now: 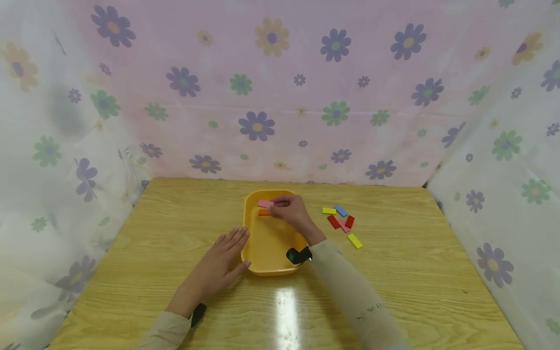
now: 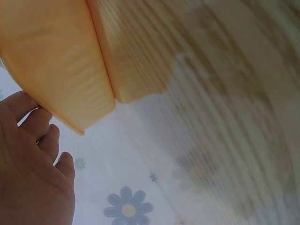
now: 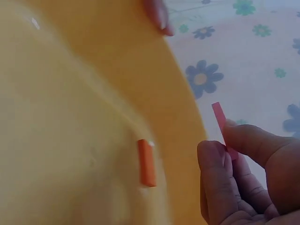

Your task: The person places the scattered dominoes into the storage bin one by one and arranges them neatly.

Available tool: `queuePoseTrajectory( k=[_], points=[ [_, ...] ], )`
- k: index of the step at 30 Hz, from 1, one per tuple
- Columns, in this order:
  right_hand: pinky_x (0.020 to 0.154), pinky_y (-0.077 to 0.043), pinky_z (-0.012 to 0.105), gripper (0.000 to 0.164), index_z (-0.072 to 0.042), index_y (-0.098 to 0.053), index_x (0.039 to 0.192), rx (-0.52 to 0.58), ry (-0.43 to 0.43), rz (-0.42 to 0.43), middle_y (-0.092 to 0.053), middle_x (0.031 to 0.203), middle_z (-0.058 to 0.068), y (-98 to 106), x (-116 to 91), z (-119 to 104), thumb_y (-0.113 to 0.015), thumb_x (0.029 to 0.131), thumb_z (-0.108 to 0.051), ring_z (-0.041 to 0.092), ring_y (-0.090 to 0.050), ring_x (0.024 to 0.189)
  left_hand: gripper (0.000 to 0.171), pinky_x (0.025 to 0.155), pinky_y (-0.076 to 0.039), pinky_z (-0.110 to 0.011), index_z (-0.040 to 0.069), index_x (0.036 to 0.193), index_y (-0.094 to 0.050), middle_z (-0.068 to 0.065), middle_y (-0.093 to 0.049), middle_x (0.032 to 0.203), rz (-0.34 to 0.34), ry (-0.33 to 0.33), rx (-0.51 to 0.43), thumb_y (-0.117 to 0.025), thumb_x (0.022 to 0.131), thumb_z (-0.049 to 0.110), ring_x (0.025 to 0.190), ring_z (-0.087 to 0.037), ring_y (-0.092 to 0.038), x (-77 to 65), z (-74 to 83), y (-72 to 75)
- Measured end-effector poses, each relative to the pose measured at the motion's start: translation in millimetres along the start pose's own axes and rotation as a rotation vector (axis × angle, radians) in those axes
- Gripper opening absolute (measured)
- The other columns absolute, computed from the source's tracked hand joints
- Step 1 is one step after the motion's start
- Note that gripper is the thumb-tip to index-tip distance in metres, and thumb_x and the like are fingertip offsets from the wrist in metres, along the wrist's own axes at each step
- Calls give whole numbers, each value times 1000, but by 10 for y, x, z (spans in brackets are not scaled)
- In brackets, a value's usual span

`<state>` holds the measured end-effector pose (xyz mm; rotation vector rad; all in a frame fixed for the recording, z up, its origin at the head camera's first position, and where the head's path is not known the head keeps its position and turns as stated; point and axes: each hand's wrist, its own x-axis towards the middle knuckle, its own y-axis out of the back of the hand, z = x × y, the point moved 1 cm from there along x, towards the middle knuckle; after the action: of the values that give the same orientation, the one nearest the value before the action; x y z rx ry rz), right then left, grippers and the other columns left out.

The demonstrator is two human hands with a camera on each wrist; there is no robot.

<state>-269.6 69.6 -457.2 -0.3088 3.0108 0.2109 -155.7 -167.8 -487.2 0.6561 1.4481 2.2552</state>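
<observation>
A yellow tray (image 1: 273, 248) stands on the wooden table. My right hand (image 1: 290, 212) is over its far part and pinches a pink block (image 1: 265, 203) between thumb and fingers; the right wrist view shows this thin pink block (image 3: 218, 116) held edge-on. Below it an orange block (image 3: 146, 163) lies on the tray floor near the wall, partly behind the fingers in the head view. My left hand (image 1: 224, 260) rests with extended fingers against the tray's left side. In the left wrist view its fingertips (image 2: 40, 115) touch the tray rim.
Right of the tray several loose blocks lie on the table: a yellow block (image 1: 355, 240), a blue block (image 1: 341, 210), a red block (image 1: 334, 221) and others, some overlapping. Flowered curtains (image 1: 302, 97) enclose the table at the back and both sides.
</observation>
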Motion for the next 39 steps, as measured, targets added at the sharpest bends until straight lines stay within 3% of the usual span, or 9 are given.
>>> queuePoseTrajectory(
  k=[4, 7, 12, 17, 23, 39],
  points=[
    [81, -64, 38, 26, 8, -71, 111, -57, -66, 22, -75, 100, 20, -43, 88, 126, -76, 88, -3, 22, -73, 82, 72, 126, -17, -55, 7, 161, -30, -5, -23, 169, -1, -1, -5, -52, 105, 48, 157, -26, -18, 9, 13, 13],
    [76, -64, 36, 25, 10, -72, 107, -89, -88, 16, -75, 95, 20, -71, 118, 197, -78, 85, -2, 20, -73, 76, 72, 126, -17, -55, 7, 160, -30, -4, -23, 168, -3, -1, -11, -52, 105, 47, 157, -26, -18, 14, 20, 19],
    [69, -63, 30, 26, 8, -75, 101, -225, -96, 17, -75, 92, 18, -100, 103, 231, -82, 82, -7, 19, -71, 72, 72, 126, -18, -55, 7, 160, -31, -6, -25, 168, -1, -2, -6, -53, 104, 47, 156, -28, -20, 16, 19, 18],
    [71, -59, 27, 29, 5, -76, 101, -339, -89, 20, -74, 98, 16, -107, 78, 238, -85, 81, -13, 19, -66, 78, 72, 126, -19, -56, 6, 160, -31, -8, -28, 167, 3, -4, -5, -53, 104, 47, 156, -29, -21, 11, 20, 18],
    [68, -60, 27, 30, 6, -75, 103, -348, -94, 26, -74, 97, 17, -113, 79, 265, -85, 80, -11, 19, -67, 76, 72, 126, -19, -56, 6, 160, -31, -9, -28, 167, 1, 0, -10, -53, 104, 47, 156, -30, -21, 5, 28, 26],
    [53, -53, 22, 17, 4, -74, 86, -410, -106, 51, -69, 63, 8, -116, 158, 285, -83, 83, -10, 12, -61, 51, 72, 126, -19, -56, 5, 160, -31, -8, -25, 168, -19, 7, -8, -53, 105, 46, 156, -29, -20, 30, 48, 46]
  ],
)
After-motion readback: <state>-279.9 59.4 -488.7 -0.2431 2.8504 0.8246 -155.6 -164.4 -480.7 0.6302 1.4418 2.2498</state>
